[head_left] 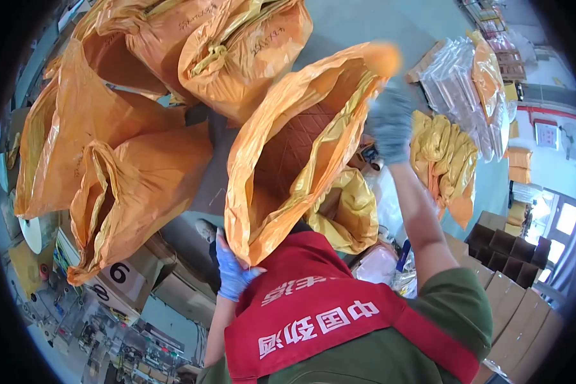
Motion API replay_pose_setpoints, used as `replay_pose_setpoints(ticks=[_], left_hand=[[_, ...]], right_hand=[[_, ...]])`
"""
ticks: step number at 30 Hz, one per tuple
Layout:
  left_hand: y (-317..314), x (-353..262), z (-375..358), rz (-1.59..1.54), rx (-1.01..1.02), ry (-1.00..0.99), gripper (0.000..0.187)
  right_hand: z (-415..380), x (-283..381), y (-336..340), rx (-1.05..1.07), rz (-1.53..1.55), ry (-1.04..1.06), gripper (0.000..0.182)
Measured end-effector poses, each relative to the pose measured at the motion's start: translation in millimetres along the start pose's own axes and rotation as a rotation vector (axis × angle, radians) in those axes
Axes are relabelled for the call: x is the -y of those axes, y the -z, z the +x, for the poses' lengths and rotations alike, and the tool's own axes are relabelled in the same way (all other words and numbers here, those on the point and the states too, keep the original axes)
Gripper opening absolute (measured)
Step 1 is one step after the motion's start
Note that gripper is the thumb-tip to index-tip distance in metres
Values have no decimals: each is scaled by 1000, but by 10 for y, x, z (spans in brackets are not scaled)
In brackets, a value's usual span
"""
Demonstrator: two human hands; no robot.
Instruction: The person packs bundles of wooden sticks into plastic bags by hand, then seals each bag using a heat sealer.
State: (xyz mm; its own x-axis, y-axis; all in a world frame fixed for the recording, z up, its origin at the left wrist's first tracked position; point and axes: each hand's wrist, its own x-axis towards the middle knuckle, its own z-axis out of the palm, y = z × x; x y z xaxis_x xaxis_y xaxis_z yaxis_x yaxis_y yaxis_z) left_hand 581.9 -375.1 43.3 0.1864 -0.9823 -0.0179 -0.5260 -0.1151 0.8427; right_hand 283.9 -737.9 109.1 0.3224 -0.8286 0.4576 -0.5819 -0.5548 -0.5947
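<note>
A large orange plastic sack (pixel 243 185) stands with its mouth wide in front of my red apron, and brownish, crisscross-marked contents (pixel 294 153) show inside. My left hand (pixel 235 274), in a blue glove, is closed on the near lower edge of the sack, its fingers partly hidden by the plastic. At the far right rim is my right hand (pixel 392 123), in a grey-blue glove and smeared by motion, so I cannot tell how its fingers lie. The sack's upper corner beside it is blurred too. A yellow plastic bag (pixel 355 214) lies crumpled just right of the sack.
More filled orange sacks (pixel 147 166) crowd the left and top, some with handwriting (pixel 265 41). Bunched yellow bags (pixel 438 150) and clear-wrapped bundles (pixel 454 83) lie at right. Cardboard boxes (pixel 515 313) stack at lower right; a numbered box (pixel 125 275) sits lower left.
</note>
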Motion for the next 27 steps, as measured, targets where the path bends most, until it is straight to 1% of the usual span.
replay_pose_setpoints(ticks=[1,2,3,4,5,7,8,9,10,11,13,14,15,17,18,19,20,21,22,23,24,25,26,27], left_hand=[[-143,19,0,-34,7,41,106],[-286,38,-1,-67,13,82,98],[-505,163,43,-352,33,260,86],[-611,196,167,-491,39,352,80],[-716,226,286,-627,33,448,74],[-864,168,798,-808,-17,393,53],[-899,172,923,-887,-62,376,44],[-939,194,1008,-957,-179,384,45],[-949,225,1005,-1019,-296,372,46],[-928,247,892,-992,-346,382,46],[-911,345,728,-1416,-558,622,46],[-990,487,607,-1404,-594,637,42],[-1011,585,582,-1435,-585,647,41],[-863,648,496,-1486,-594,631,39],[-679,654,368,-1468,-634,686,36],[-476,653,262,-1446,-665,752,32],[-232,656,212,-1386,-746,788,30],[7,669,164,-1321,-825,826,30],[253,675,121,-1252,-899,866,31],[385,858,6,-1250,-916,868,34],[515,1041,-108,-1247,-932,870,38],[511,1406,-298,-1238,-856,790,39],[520,1667,-488,-1289,-817,748,39],[531,1921,-678,-1338,-776,708,39]], right_hand=[[12,-237,199,-17,67,-256,27],[5,-595,285,16,130,-471,32],[30,-1021,276,89,195,-639,37],[52,-1408,166,162,275,-757,42],[97,-1737,-7,219,366,-834,46],[275,-2186,-379,257,544,-877,56],[352,-2158,-497,242,640,-893,53],[434,-2118,-611,226,734,-911,50],[565,-1934,-828,118,893,-949,43],[563,-1496,-1016,165,927,-946,43],[198,-1064,-1201,233,783,-803,41],[-81,-874,-1285,225,648,-687,40],[-372,-760,-1395,209,505,-580,39],[-718,-506,-1491,180,382,-483,38],[-752,-377,-1505,176,381,-471,37],[-628,82,-1415,195,369,-624,33],[-565,359,-1346,207,354,-789,31],[-672,140,-1396,231,165,-758,30],[-696,460,-1326,220,155,-772,30],[-650,999,-1267,213,298,-660,31],[-649,1319,-1231,202,441,-544,32],[-754,1226,-1237,293,380,-642,24],[-934,1014,-1323,281,375,-647,24],[-1169,742,-1450,356,226,-399,24]])
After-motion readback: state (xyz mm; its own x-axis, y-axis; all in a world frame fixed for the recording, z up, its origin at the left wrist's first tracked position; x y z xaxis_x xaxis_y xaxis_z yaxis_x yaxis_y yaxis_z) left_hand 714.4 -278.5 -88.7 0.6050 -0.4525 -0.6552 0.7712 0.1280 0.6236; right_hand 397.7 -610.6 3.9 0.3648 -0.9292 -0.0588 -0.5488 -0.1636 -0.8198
